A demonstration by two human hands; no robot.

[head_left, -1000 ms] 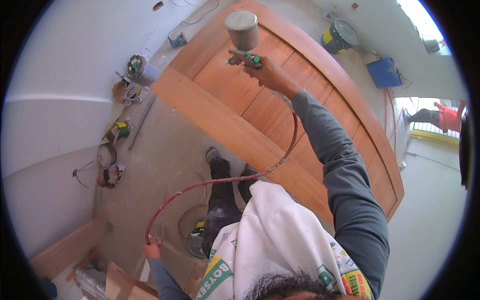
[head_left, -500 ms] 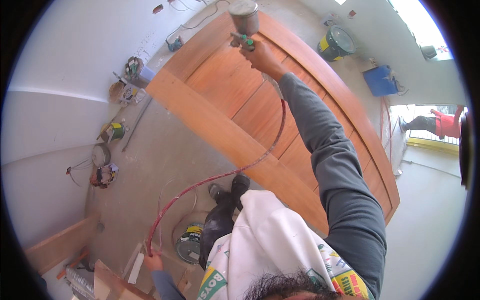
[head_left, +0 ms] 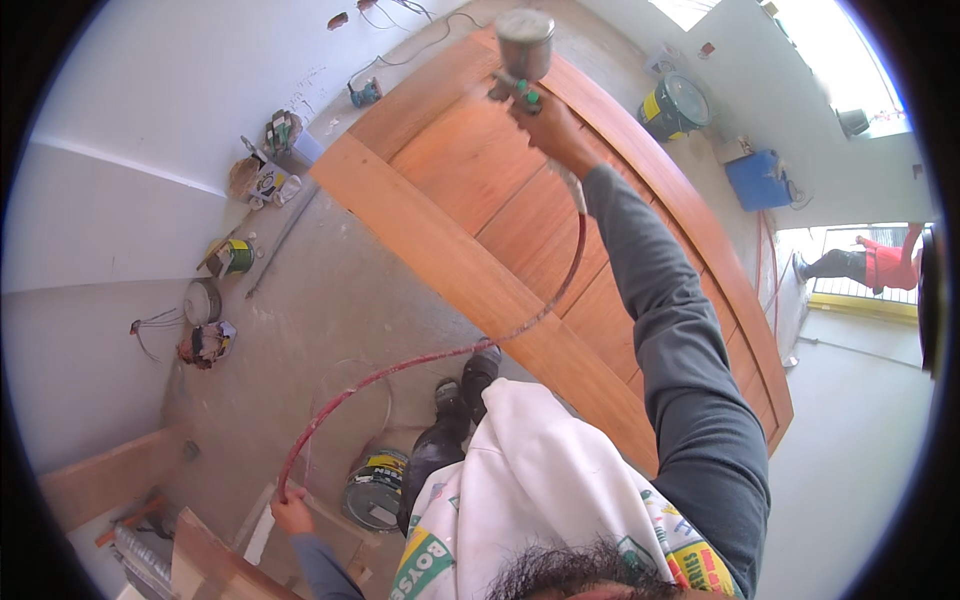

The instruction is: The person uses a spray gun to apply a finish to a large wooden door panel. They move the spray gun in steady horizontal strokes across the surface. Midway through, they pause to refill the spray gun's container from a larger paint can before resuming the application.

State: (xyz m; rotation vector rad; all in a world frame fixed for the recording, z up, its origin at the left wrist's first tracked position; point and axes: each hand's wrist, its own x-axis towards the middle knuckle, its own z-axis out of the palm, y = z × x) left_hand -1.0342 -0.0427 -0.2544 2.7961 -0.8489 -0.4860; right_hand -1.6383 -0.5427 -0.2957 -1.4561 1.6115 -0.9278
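Observation:
Stretched far out, my right hand (head_left: 556, 125) is closed round a spray gun (head_left: 525, 55) with a metal cup on top and green knobs. The gun is over the far end of a large reddish-brown wooden door (head_left: 520, 215), which has panels and grooves. From the gun's grip a red hose (head_left: 430, 353) curves down across the door's near edge to the lower left. There my left hand (head_left: 291, 512) is closed round the hose. The gun's nozzle and trigger are too small and blurred to make out.
Beside my feet stands a lidded paint bucket (head_left: 376, 490); another bucket (head_left: 675, 105) and a blue container (head_left: 758, 180) are beyond the door. Tins, including a green one (head_left: 232, 257), and a power tool (head_left: 365, 92) line the left wall. A person in red (head_left: 885, 265) is at the far right.
My right hand and the spray gun have shifted a little to the right and downward over the door. My left hand, still on the hose, has moved slightly left and up.

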